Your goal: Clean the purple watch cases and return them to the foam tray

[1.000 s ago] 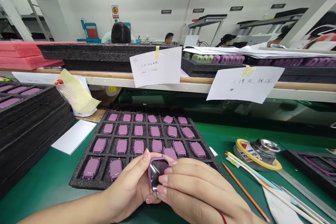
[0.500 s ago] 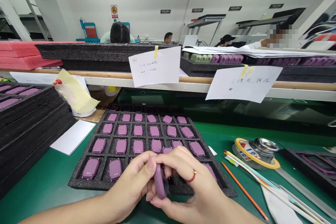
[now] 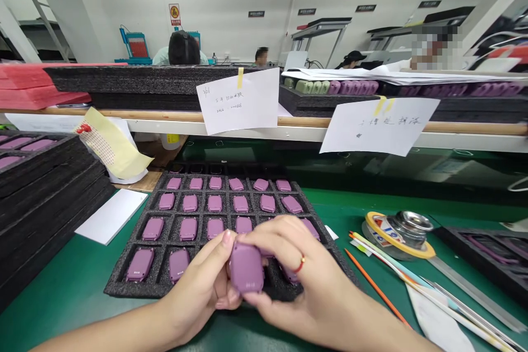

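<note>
A purple smartwatch case [image 3: 246, 268] is held up between my two hands, its flat purple side with small print turned towards me. My left hand [image 3: 206, 280] grips its left edge, thumb at the top corner. My right hand [image 3: 299, 272], with a red ring on one finger, holds the right side, a fingertip on the top edge and the thumb at the bottom. Below and behind them lies a black foam tray [image 3: 159, 285] with rows of similar purple cases [image 3: 140, 265] in its compartments. My hands hide part of its front rows.
Stacked black foam trays [image 3: 49, 203] stand at the left beside a white paper pad [image 3: 111, 215]. At the right lie a tape roll [image 3: 398, 235], an orange stick [image 3: 375, 286] and a metal ruler [image 3: 478, 291]. A shelf [image 3: 301, 127] with taped notes crosses behind. Several people sit beyond.
The watch case has turned from edge-on to showing its flat printed side. Both hands still hold it at about the same place. The view has shifted slightly.
</note>
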The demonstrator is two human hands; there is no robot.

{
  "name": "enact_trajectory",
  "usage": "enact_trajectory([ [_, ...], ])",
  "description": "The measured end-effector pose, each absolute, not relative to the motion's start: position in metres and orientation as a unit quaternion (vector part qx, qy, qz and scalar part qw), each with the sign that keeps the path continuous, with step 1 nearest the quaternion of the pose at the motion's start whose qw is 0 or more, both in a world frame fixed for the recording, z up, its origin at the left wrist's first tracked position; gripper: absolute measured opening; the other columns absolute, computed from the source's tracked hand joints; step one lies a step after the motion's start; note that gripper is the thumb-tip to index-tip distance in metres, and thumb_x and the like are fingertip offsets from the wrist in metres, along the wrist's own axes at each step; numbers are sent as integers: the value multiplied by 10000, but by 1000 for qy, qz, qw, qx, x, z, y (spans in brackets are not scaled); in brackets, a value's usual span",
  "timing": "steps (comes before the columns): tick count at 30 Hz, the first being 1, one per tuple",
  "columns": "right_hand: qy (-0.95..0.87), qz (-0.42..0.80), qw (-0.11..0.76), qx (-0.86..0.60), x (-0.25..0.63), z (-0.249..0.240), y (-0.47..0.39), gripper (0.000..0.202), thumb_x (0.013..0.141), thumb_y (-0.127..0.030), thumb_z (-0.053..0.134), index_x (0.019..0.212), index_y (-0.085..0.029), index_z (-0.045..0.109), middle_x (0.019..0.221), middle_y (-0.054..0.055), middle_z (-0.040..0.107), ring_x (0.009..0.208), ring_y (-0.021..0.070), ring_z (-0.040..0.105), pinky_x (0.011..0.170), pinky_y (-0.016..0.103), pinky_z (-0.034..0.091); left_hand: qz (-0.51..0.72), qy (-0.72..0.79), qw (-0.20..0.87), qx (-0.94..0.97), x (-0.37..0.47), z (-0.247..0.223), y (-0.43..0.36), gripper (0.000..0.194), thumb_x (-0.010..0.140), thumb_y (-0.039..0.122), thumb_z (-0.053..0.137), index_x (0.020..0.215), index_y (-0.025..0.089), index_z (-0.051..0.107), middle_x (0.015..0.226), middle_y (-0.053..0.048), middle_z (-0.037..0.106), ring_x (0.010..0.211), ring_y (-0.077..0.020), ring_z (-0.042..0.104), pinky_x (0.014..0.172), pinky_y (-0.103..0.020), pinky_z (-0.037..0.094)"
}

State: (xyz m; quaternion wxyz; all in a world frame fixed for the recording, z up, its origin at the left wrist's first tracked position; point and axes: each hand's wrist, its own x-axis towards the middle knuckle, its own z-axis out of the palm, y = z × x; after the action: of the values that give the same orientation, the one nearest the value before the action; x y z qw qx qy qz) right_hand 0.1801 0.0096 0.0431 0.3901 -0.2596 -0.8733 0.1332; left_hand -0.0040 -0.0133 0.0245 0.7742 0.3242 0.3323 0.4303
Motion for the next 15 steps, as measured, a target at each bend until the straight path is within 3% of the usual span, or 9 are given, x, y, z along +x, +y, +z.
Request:
enact_trajectory([
  [3, -864, 122, 358, -331, 195, 42, 31, 402, 792, -212, 730, 1171, -193, 599, 1116, 92, 666, 1054, 264, 617, 938, 449, 490, 456, 383, 731, 332, -7, 19, -5, 437, 845, 597, 687, 885, 176, 578, 688, 42, 550, 474, -35, 314, 436, -167, 187],
  [6, -868, 172, 245, -396, 211, 38, 49, 338, 799, -261, 741, 1113, -181, 645, 1127, 103, 661, 1100, 287, 615, 980, 478, 486, 468, 430, 693, 341, -10, 14, 4, 381, 882, 537, 655, 868, 176, 533, 842, 1, 604, 499, -30, 310, 447, -173, 171],
  [9, -866, 234, 149, -417, 217, 35, 54, 423, 770, -265, 777, 1166, -199, 644, 1185, 91, 664, 1139, 278, 619, 1000, 441, 496, 451, 443, 681, 369, -8, 10, 8, 378, 896, 543, 610, 841, 182, 512, 783, 12, 584, 491, -41, 291, 453, -182, 174],
  [12, -869, 242, 127, -413, 211, 35, 52, 593, 745, -252, 801, 1301, -221, 598, 1262, 88, 660, 1184, 269, 617, 1014, 402, 491, 428, 439, 676, 409, -4, 3, 6, 424, 874, 583, 613, 797, 173, 538, 720, 17, 576, 479, -49, 314, 452, -192, 186],
  [15, -891, 182, 73, -410, 197, 38, 51, 544, 762, -206, 746, 1290, -218, 619, 1185, 86, 704, 1122, 269, 657, 938, 367, 513, 391, 427, 670, 464, -1, -4, 4, 498, 848, 646, 615, 755, 157, 589, 669, 1, 595, 458, -62, 357, 431, -209, 198],
])
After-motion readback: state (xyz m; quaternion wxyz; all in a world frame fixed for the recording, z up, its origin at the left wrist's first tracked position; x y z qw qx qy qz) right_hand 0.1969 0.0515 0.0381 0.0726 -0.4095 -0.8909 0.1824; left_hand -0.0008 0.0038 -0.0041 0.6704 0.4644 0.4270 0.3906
